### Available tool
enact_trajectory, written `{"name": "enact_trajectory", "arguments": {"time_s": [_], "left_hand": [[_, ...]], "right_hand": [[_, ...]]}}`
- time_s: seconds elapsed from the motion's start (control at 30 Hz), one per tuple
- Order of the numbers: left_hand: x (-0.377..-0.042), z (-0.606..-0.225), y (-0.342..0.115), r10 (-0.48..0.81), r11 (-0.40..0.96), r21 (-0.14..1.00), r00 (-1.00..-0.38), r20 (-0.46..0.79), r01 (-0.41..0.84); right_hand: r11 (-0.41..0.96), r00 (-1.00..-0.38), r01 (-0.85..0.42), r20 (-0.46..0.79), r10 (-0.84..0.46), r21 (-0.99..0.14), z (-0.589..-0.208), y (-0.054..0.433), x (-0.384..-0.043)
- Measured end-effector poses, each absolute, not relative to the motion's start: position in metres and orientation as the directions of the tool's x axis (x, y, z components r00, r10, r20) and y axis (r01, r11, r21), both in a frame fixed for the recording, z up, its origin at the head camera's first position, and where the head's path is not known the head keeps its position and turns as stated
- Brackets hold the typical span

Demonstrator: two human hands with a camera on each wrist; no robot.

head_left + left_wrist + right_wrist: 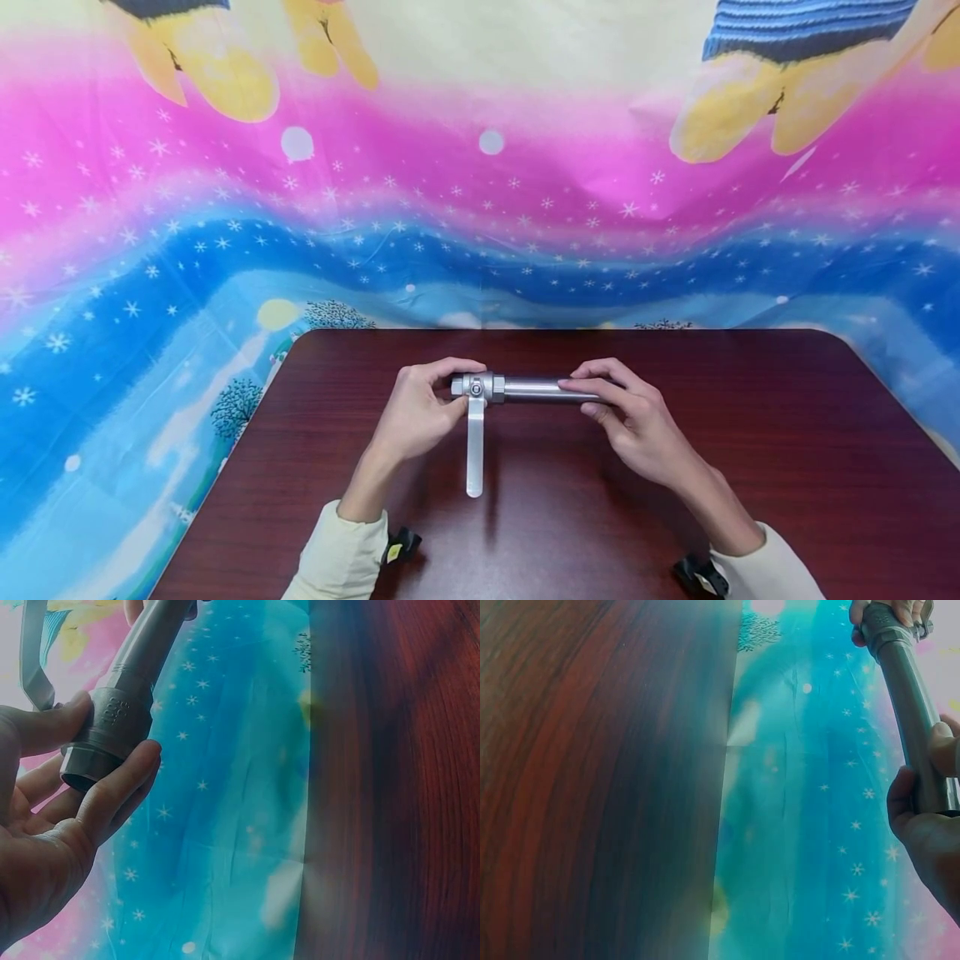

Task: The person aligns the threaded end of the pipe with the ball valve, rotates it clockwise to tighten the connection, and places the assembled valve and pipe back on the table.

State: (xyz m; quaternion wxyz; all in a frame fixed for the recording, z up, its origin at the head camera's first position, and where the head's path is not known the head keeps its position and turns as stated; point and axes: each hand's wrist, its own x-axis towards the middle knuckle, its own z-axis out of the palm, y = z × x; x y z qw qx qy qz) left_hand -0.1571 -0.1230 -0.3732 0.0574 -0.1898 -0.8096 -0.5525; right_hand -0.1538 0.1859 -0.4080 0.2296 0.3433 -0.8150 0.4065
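A metal ball valve (477, 386) with a long flat lever handle (475, 454) is joined end to end with a smooth metal pipe (531, 389). Both are held level above the table, and the lever points toward me. My left hand (415, 414) grips the valve body between thumb and fingers; in the left wrist view, the valve's open hexagonal end (86, 766) faces the palm. Around the pipe's far right end my right hand (639, 421) curls its thumb and fingers, hiding part of it. The right wrist view shows the pipe (911, 705) running up to the valve's hex collar.
Below the hands lies a dark red-brown wooden table (570, 517) with rounded far corners. Behind it hangs a printed cloth (480, 183) in pink and blue with snowflakes. Black straps (402, 545) show at both sleeve cuffs.
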Motion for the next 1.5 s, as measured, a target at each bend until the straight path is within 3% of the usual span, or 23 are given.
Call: {"name": "enact_trajectory", "arguments": {"time_s": [0.37,0.67,0.93,1.5], "left_hand": [[-0.1565,-0.3736,-0.124,0.25,0.323,0.866,-0.917,0.311,0.382],[-0.1569,-0.3742,-0.1237,0.251,0.335,0.855,-0.912,0.324,0.396],[-0.157,-0.3743,-0.1234,0.248,0.339,0.861,-0.918,0.308,0.38],[-0.1573,-0.3718,-0.1247,0.24,0.349,0.863,-0.925,0.294,0.365]], "right_hand": [[0.452,-0.665,-0.741,0.64,-0.385,-0.497,-0.4087,0.1872,-0.1537],[0.513,-0.709,-0.697,0.59,-0.387,-0.501,-0.4075,0.1847,-0.1483],[0.475,-0.68,-0.723,0.64,-0.358,-0.502,-0.4083,0.1837,-0.151],[0.444,-0.687,-0.718,0.645,-0.334,-0.536,-0.4057,0.1825,-0.1526]]}}
